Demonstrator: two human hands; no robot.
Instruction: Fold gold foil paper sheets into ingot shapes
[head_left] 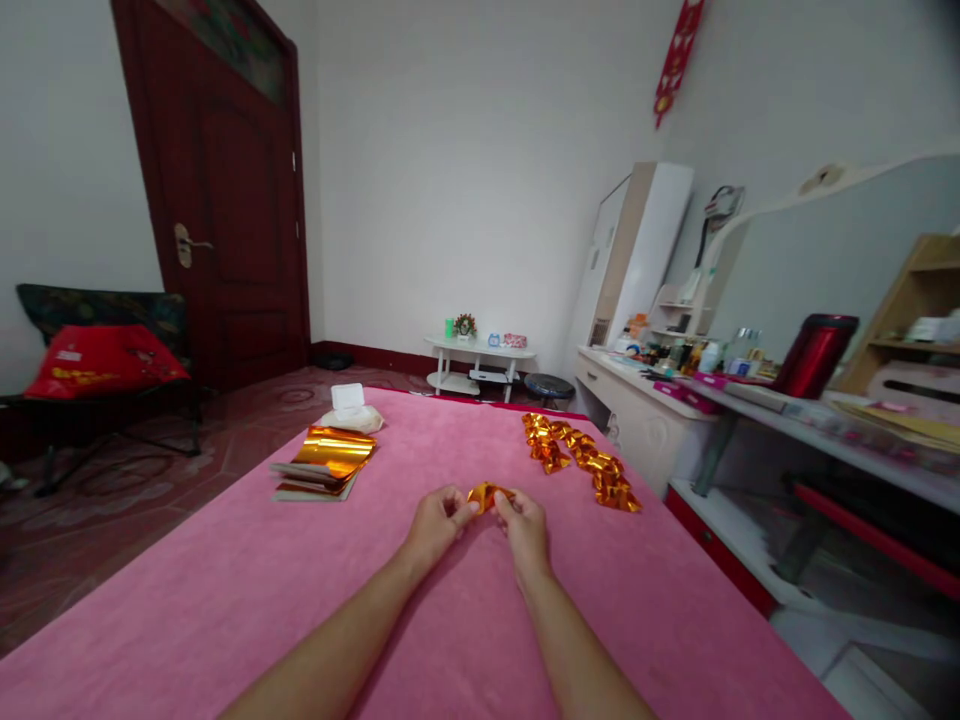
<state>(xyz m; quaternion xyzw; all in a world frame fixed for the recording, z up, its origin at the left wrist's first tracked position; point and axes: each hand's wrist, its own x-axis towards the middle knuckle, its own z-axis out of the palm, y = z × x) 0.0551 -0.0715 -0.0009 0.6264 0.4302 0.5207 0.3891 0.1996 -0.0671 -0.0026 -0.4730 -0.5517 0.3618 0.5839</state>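
Observation:
Between my two hands is a small piece of folded gold foil paper [487, 495], pinched at both ends. My left hand [437, 520] has thumb and fingers closed on its left end. At the right end, my right hand [523, 525] grips it the same way, thumb on top. To the right lie rows of folded gold foil pieces [600, 465]. On the left is a stack of flat gold foil sheets [337, 452] with greyish-brown paper edges showing.
The work surface is covered with pink cloth [420, 440]. A white wipes packet [351, 412] with its lid raised sits behind the foil stack. A cluttered white dressing table [645, 385] stands at the right, and a low white table [480, 348] by the far wall.

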